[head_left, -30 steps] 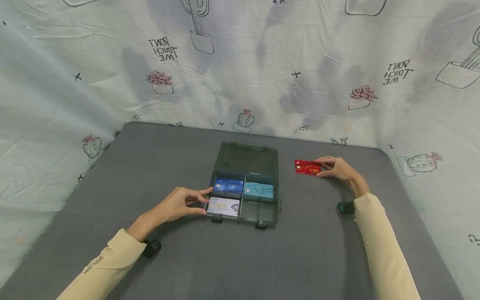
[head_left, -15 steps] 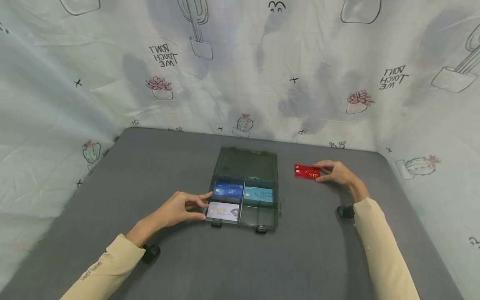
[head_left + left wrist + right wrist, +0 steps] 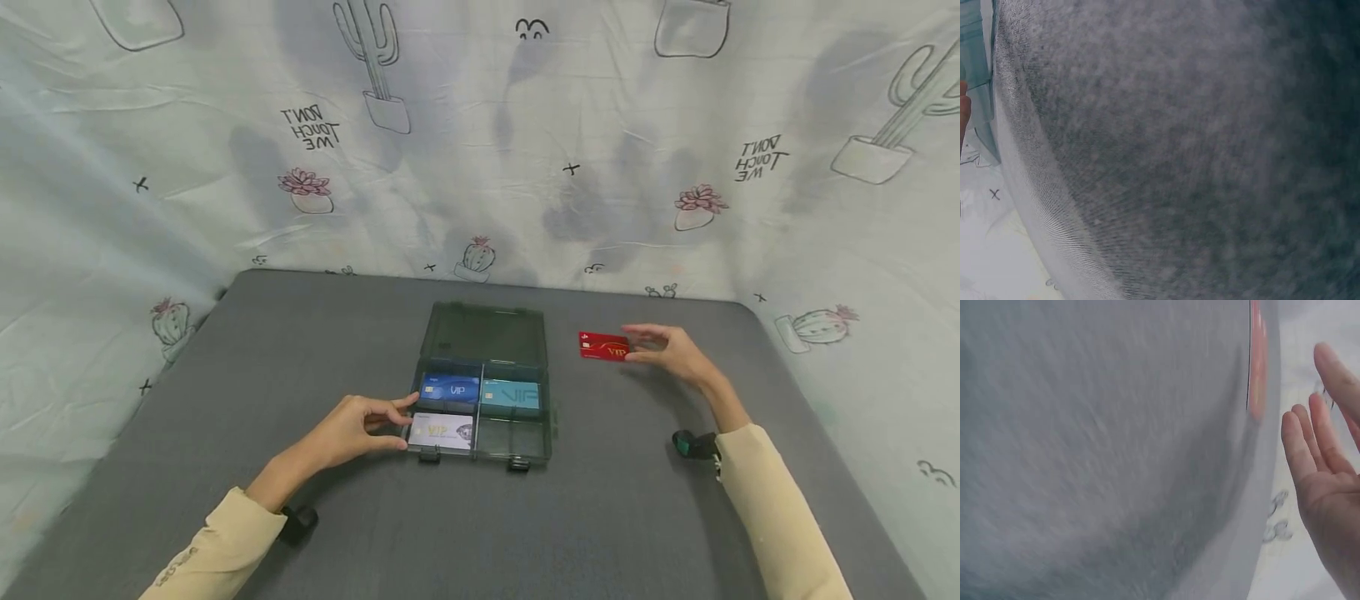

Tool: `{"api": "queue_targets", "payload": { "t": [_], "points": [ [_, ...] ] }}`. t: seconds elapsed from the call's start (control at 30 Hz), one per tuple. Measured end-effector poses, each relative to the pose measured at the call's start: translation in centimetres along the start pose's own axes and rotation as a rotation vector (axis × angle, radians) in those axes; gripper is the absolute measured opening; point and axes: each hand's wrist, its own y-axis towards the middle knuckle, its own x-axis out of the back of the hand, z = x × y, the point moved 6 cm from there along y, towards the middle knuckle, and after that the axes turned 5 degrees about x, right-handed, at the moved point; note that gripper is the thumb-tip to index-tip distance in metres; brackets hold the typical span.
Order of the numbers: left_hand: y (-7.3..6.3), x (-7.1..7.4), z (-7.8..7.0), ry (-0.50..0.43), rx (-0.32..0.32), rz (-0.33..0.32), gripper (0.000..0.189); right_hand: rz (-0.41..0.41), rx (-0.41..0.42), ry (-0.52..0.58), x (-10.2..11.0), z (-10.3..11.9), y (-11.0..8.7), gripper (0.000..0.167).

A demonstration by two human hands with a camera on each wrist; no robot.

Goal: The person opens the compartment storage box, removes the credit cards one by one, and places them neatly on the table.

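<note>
A dark translucent compartment box lies with its lid folded back on the table. Inside are a blue VIP card at the back left, a teal VIP card at the back right and a white VIP card at the front left. The front right compartment shows its bare floor. My left hand touches the box's left side with extended fingers and thumb. A red VIP card lies flat right of the box. Over its right end hovers my right hand, fingers spread and apart from the card in the right wrist view.
The grey table reaches to a patterned cloth that hangs behind and at both sides. Black wrist devices, the left one and the right one, sit below the wrists.
My right hand has drawn slightly back from the red card; its fingertips overlapped the card's right end before. The left hand stays at the box. The head view has shifted a little.
</note>
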Motion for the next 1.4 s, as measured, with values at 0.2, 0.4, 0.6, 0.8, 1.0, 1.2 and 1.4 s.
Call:
{"api": "queue_targets", "payload": {
  "t": [0.2, 0.4, 0.6, 0.8, 1.0, 1.2, 1.4],
  "points": [
    [-0.2, 0.0, 0.1, -0.010, 0.002, -0.002, 0.027, 0.070, 0.002, 0.059, -1.8, 1.0, -0.9, 0.060],
    [-0.1, 0.0, 0.1, -0.013, -0.013, -0.012, 0.027, 0.199, -0.031, 0.200, -3.7, 1.8, -2.1, 0.059],
    [0.0, -0.1, 0.2, -0.027, -0.024, -0.011, 0.028, 0.319, 0.033, 0.327, -7.1, 3.4, -2.8, 0.057],
    [-0.1, -0.3, 0.5, -0.030, -0.030, -0.019, 0.026, 0.259, 0.094, 0.455, -10.0, 4.0, -2.8, 0.054],
    [-0.1, -0.5, 0.5, -0.033, -0.031, -0.006, 0.027, 0.183, 0.079, 0.535, -11.6, 3.7, -2.8, 0.051],
    [-0.1, -0.2, 0.2, -0.023, -0.025, 0.003, 0.027, 0.208, 0.084, 0.498, -12.4, 4.3, -2.2, 0.049],
    [0.0, -0.1, 0.0, -0.002, -0.022, 0.013, 0.026, 0.226, 0.086, 0.395, -12.7, 4.8, -1.5, 0.047]
  ]
}}
